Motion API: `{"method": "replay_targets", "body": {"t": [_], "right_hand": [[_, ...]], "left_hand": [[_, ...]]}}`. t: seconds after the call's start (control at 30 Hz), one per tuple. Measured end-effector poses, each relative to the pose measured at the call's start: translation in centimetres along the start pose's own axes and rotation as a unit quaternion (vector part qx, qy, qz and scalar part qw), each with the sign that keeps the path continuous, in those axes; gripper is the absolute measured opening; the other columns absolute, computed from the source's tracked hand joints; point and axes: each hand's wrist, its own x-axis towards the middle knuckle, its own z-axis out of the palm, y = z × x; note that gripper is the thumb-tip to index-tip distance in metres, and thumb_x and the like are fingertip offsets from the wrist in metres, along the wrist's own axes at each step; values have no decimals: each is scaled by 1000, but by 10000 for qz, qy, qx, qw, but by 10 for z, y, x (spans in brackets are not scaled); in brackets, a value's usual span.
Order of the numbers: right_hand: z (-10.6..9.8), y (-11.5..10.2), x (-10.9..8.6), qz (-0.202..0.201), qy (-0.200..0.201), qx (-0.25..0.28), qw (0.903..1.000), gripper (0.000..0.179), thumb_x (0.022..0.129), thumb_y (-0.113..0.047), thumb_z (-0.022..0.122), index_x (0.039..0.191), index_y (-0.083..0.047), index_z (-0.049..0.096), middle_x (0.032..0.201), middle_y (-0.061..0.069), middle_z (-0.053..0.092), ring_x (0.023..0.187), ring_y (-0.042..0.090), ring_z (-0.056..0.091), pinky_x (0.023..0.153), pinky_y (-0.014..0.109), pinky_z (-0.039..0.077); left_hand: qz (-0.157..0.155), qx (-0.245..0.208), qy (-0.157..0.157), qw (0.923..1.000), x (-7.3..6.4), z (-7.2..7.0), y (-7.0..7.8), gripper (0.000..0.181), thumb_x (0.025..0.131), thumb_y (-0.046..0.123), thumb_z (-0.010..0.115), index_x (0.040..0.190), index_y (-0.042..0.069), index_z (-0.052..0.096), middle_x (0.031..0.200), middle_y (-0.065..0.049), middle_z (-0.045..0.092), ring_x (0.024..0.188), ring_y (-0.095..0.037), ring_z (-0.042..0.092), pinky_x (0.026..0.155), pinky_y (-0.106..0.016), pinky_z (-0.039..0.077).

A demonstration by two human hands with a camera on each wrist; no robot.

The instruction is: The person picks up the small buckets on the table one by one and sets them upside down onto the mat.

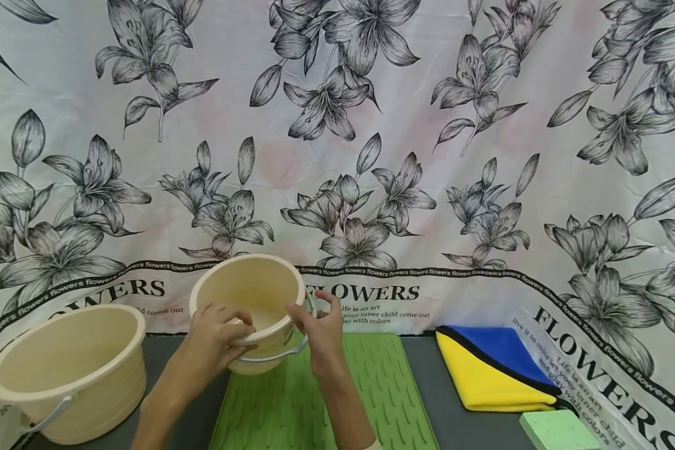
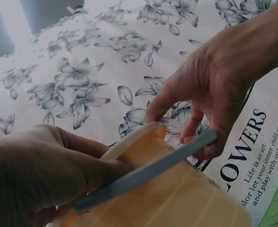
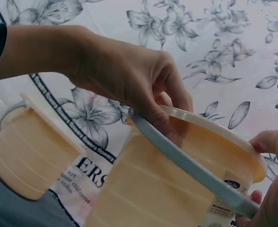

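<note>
A small cream bucket (image 1: 246, 281) is held up over the green mat, its mouth tilted toward me. My left hand (image 1: 216, 337) grips the near left of its rim, fingers reaching over into the mouth. At the right side of the rim, my right hand (image 1: 323, 331) holds the bucket with curled fingers, close around the end of the pale grey handle (image 1: 272, 356). The handle hangs across the bucket's near side. In the right wrist view, a printed label (image 3: 221, 203) shows on the wall below the rim, near the right hand.
A larger cream bucket (image 1: 112, 375) with a grey handle stands at the left. Under the hands lies a textured green mat (image 1: 382, 387). To the right are a folded blue and yellow cloth (image 1: 478, 375) and a light green block (image 1: 559, 430). A flower-printed sheet (image 1: 337, 187) hangs behind.
</note>
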Motion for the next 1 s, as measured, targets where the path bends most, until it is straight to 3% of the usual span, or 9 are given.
{"method": "replay_targets", "body": {"t": [0.2,0.33,0.47,0.63,0.7,0.8,0.87,0.93,1.0], "right_hand": [[-1,-2,4,196,35,306,9993,69,81,-3,84,141,-3,51,77,3,62,64,10,55,61,21,49],[-1,-2,3,367,-24,456,9983,57,78,1,82,131,1,60,77,4,64,59,8,57,53,17,49],[-3,-4,2,584,-48,509,9970,52,79,3,81,128,1,63,83,9,69,59,9,64,52,16,53],[-4,-6,0,718,22,685,9951,54,79,6,78,129,1,61,95,15,72,62,11,69,54,17,55],[-3,-7,-1,669,4,796,9946,53,78,8,76,128,2,60,94,13,71,62,10,68,55,18,55],[-2,-8,0,475,-11,987,9940,51,78,11,73,127,1,60,86,5,66,63,8,61,58,17,53],[-2,-9,2,249,26,1124,9933,51,78,13,72,126,0,60,82,0,60,67,8,56,61,17,53],[-4,-11,3,-17,119,1230,9923,51,78,15,70,126,-1,60,81,-2,56,71,9,54,63,17,53],[-6,-13,5,-287,185,1359,9901,52,79,16,68,128,0,59,82,-2,53,72,9,52,66,17,54]], "left_hand": [[-90,-788,-180,9967,1,-3,1,25,62,25,96,75,23,75,85,14,69,80,-4,55,72,-23,47],[35,-1125,-343,9931,1,-2,0,21,68,29,93,74,25,74,76,18,67,74,0,51,67,-17,44],[255,-735,-328,9964,0,3,-3,23,77,44,85,72,26,73,70,19,66,68,2,51,70,-22,46],[534,-150,184,9983,0,8,-4,48,93,62,56,68,23,70,66,17,66,63,0,54,76,-37,53],[415,-207,343,9983,1,8,-3,45,97,57,58,72,22,72,68,15,68,65,-1,57,77,-40,53],[-106,13,547,9984,3,6,-1,27,94,38,75,79,16,76,74,9,74,71,-8,65,76,-41,54],[-789,291,636,9944,4,3,0,16,90,26,81,86,11,78,79,2,75,77,-18,67,77,-44,54],[-1763,440,621,9814,4,-1,1,19,89,22,82,98,6,78,90,-9,74,84,-28,68,77,-49,55],[-2914,197,411,9555,4,-6,3,34,97,30,75,117,2,71,105,-19,67,92,-37,65,77,-55,55]]}}
